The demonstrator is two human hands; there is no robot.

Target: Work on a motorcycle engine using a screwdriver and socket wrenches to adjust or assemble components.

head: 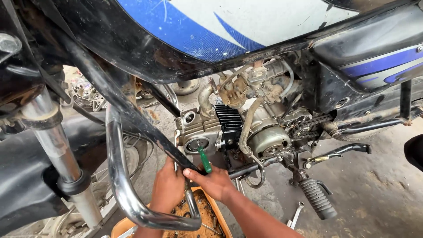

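While both hands work low under the motorcycle engine (229, 128), the right hand (216, 180) grips a green-handled screwdriver (204, 159), fingers curled shut around the handle's lower end. Tool's long axis runs steeply up and slightly left, away from the hand; tip points at the round cover (197, 144) on the cylinder head and appears to touch it. Right hand is the nearer one to that cover. Left hand (168, 187) sits just beside the right, behind the chrome crash guard (121, 185); seems closed on something by the frame tube, but what it holds cannot be told. Below both hands: orange tray (220, 216) with rusty small parts. Wrench (296, 215) lies on the concrete floor near the footpeg (317, 198).
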